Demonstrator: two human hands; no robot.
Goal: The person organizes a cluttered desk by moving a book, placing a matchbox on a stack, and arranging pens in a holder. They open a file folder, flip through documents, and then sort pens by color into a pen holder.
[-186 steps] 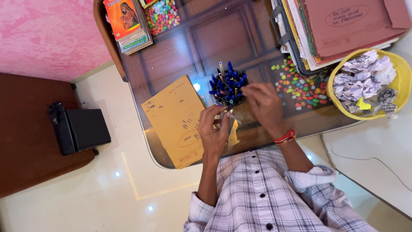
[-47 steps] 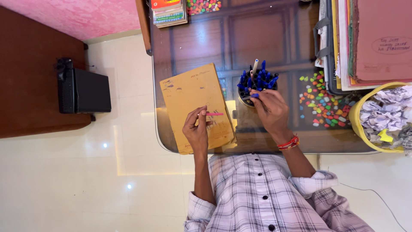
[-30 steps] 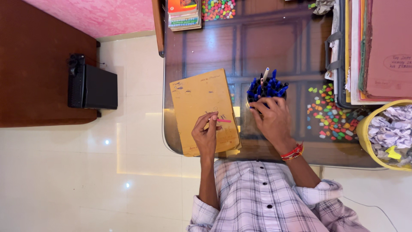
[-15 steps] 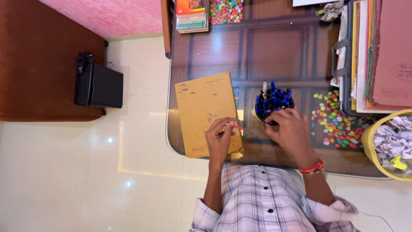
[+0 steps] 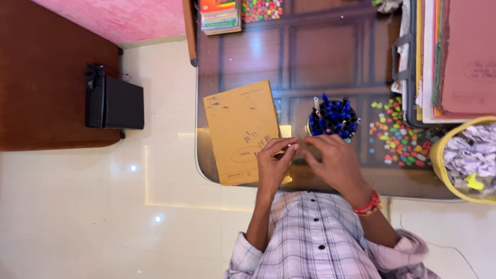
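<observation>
Two hands met over the near edge of the glass-topped desk [image 5: 330, 57], fingertips together on a small, thin object, probably a pen, too hidden between them to name surely. The left hand [image 5: 276, 165] pinched it from one side and the right hand [image 5: 330, 164] from the other; each was closed on that object, not spread flat. Under the left hand lay a brown paper folder [image 5: 240, 129], flat on the glass, its left edge close to the desk's left rim and its lower corner near the front rim. Just beyond the right hand's fingers stood a round holder of blue-capped pens [image 5: 333, 119], upright, apart from the folder with a strip of bare glass between them. To the right of the holder, small coloured bits [image 5: 398, 139] lay scattered. Farther right a yellow basin of crumpled paper [image 5: 467, 155] overhung the desk's front edge, and a stack of files [image 5: 454, 57] filled the far right corner. Books [image 5: 219, 15] sat at the far left corner. Left of the desk, pale tiled floor [image 5: 77, 206] lay open, with a black box [image 5: 113, 103] beside a dark wooden surface.
</observation>
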